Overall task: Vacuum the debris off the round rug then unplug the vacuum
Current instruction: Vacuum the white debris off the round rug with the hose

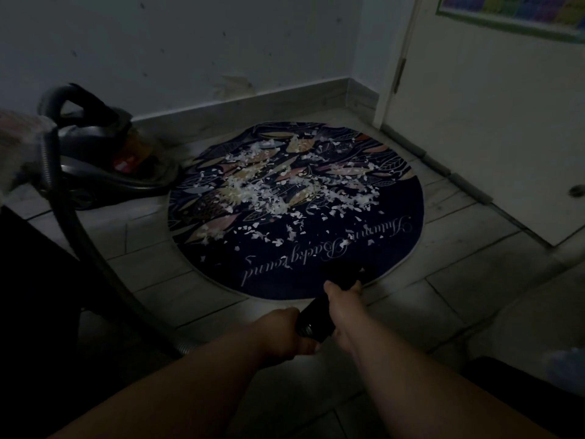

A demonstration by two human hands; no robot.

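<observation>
Debris (285,185) is lying across the far half of the round rug (392,213). The vacuum (104,153) is sitting at its left edge, the wand (316,315) seemingly resting on its near edge.

Hands (313,321) gripping wand (329,299), littered rug (364,223)

Glossy plastic vacuum (104,160); ribbed hose (47,160)

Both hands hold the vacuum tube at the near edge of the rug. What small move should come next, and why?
Probably push the tube forward toward the white scraps. The left hand and right hand both grip it, its tip is at the near edge of the rug, and the scraps lie farther, around the middle.
</observation>
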